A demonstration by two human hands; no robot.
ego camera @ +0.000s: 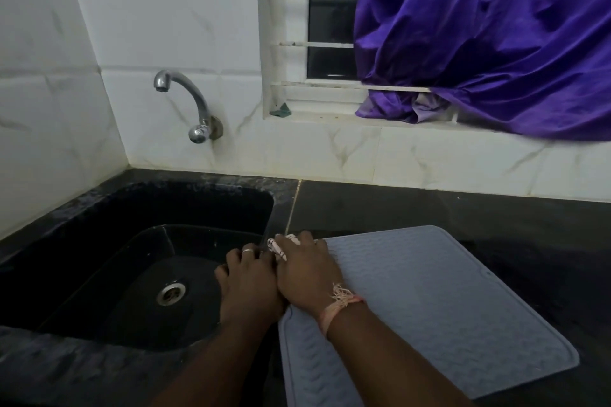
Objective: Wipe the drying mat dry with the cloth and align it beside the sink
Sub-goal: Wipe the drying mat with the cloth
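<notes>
A grey ribbed drying mat (439, 307) lies on the dark counter to the right of the black sink (109, 241), turned at a slant to the sink's edge. My right hand (307, 274) rests on the mat's near-left corner and holds a small white cloth with dark stripes (281, 246), which shows just past the fingers. My left hand (248, 284) lies right beside it over the sink's right rim, fingers curled at the cloth's edge; whether it holds the cloth is hidden.
A chrome tap (188, 102) juts from the tiled wall above the sink. The drain (171, 293) sits in the basin floor. A purple cloth (496, 43) hangs over the barred window at the back right. Dark counter (463, 208) runs behind and right of the mat.
</notes>
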